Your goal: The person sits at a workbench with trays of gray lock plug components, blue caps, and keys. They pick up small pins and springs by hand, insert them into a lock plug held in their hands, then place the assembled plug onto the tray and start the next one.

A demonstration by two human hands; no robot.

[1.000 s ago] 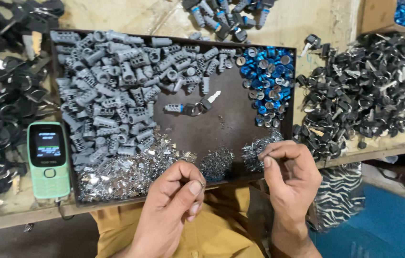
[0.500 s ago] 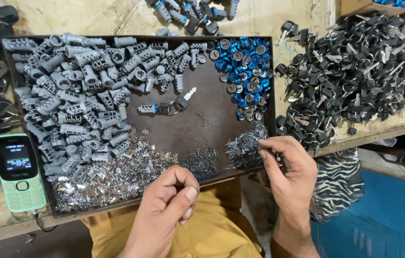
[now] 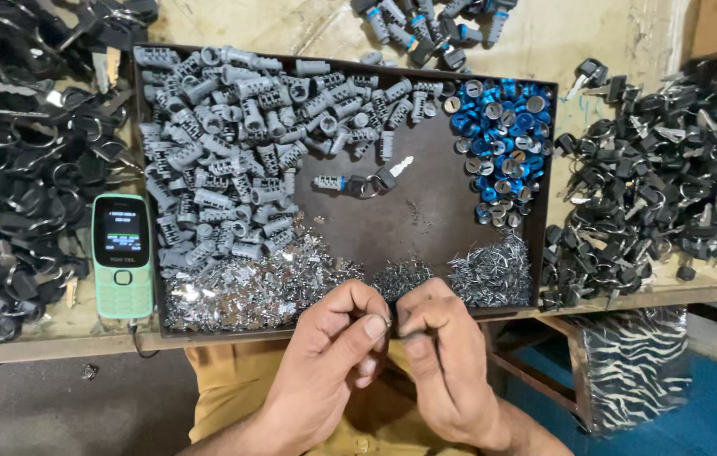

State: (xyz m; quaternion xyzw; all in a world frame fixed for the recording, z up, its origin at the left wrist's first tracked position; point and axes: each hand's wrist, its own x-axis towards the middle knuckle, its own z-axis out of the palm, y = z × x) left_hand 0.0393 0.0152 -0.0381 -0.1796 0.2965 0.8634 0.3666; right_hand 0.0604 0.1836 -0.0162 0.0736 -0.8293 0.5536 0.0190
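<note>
My left hand (image 3: 337,350) and my right hand (image 3: 443,355) meet at the near edge of a dark tray (image 3: 426,215), fingertips pinched together on a small metal part (image 3: 388,321); which hand carries it I cannot tell. Just beyond the fingers lie heaps of small silver metal pieces (image 3: 257,283). Grey lock cylinders (image 3: 231,143) fill the tray's left half, blue round caps (image 3: 498,135) its right corner. One assembled cylinder with a key (image 3: 358,181) lies alone in the tray's middle.
A green push-button phone (image 3: 122,253) lies left of the tray. Black-headed keys on rings are heaped at the left (image 3: 12,194) and at the right (image 3: 662,177). More cylinders (image 3: 430,29) lie beyond the tray. The bench edge (image 3: 54,342) is near me.
My right hand has left the silver heap at the tray's right and come left to meet my left hand, which rose slightly. The view shifted right.
</note>
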